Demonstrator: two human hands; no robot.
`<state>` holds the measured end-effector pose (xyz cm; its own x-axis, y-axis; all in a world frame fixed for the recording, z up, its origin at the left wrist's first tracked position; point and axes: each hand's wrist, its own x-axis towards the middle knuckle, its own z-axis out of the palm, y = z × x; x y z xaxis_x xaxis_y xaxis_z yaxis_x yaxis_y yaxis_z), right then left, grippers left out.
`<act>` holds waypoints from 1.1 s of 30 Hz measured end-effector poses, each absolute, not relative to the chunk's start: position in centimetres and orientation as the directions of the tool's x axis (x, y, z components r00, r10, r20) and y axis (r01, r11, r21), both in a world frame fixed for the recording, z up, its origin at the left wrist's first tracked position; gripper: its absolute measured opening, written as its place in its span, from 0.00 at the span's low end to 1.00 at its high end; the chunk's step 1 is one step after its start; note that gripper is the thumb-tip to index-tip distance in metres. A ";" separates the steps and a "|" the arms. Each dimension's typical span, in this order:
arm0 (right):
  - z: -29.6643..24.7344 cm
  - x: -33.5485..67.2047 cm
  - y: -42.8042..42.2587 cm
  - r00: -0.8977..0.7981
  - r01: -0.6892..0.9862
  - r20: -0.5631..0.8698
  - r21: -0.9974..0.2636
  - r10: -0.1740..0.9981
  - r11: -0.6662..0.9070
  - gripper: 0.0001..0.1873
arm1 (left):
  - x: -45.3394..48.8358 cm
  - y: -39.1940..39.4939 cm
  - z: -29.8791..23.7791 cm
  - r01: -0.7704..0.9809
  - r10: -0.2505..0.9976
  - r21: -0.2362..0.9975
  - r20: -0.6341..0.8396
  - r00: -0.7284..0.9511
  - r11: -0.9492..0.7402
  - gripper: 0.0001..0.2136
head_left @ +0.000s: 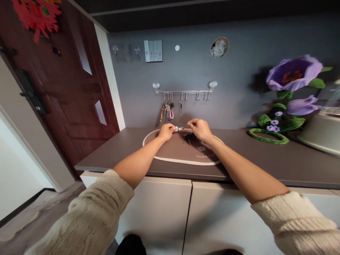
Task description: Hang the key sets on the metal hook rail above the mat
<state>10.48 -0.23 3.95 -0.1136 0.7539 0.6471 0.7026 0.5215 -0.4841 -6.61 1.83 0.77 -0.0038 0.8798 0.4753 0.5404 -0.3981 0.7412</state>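
Both my arms reach over a brown counter to an oval brown mat (175, 156) with a white edge. My left hand (166, 131) is closed in a pinch on a small silver key ring or key (177, 129). My right hand (199, 129) is closed too, its fingers pinched at the other end of that small metal piece. A dark bunch of keys (189, 138) lies on the mat just below my right hand. On the wall behind, a metal hook rail (183, 91) carries several hanging keys and key fobs (167, 108).
A dark wooden door (66, 81) stands at the left. Purple fabric flowers with green leaves (289, 92) sit on the counter at the right, beside a grey container (322, 132). Light switches (153, 50) are on the grey wall. White cabinet doors (159, 209) are below the counter.
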 end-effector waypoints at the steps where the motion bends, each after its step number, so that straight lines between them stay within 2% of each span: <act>1: 4.0 10.4 -0.3 -0.118 0.703 0.647 -0.481 0.753 0.524 0.08 | -6.5 1.7 0.9 0.477 0.890 0.791 0.455 -0.036 -0.384 0.06; 4: 4.0 10.2 -0.5 -0.133 0.704 0.643 -0.474 0.754 0.529 0.08 | -6.2 1.2 1.3 0.293 0.923 0.900 0.367 -0.117 -0.321 0.06; 8: 3.9 9.9 -0.7 -0.177 0.704 0.635 -0.452 0.752 0.548 0.08 | -5.8 0.8 1.8 0.055 0.961 0.971 0.239 -0.141 -0.233 0.05; 12: 3.7 9.7 -0.8 -0.242 0.684 0.662 -0.402 0.710 0.608 0.09 | -5.3 0.6 2.1 -0.213 0.984 0.962 0.163 -0.065 -0.174 0.04; 15: 3.6 9.5 -0.9 -0.245 0.677 0.700 -0.372 0.671 0.635 0.10 | -5.0 0.2 2.3 -0.341 0.992 0.932 0.125 -0.018 -0.124 0.03; 21: 3.5 9.3 -1.1 -0.225 0.652 0.750 -0.359 0.622 0.668 0.08 | -4.6 -0.2 2.3 -0.380 0.991 0.922 0.110 0.078 -0.073 0.06; 28: 3.5 9.3 -1.2 -0.218 0.620 0.784 -0.348 0.580 0.703 0.05 | -4.5 0.2 1.8 -0.410 0.987 0.908 0.128 0.094 -0.079 0.08; 33: 3.5 9.4 -1.1 -0.183 0.576 0.784 -0.403 0.593 0.711 0.06 | -4.5 0.0 1.8 -0.502 0.984 0.865 0.093 0.153 -0.004 0.04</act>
<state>9.44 -1.05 3.49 -0.1828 0.5927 0.7844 0.5763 0.7110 -0.4029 -4.49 -0.01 1.85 0.1534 0.9838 0.0932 -0.5020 -0.0037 0.8649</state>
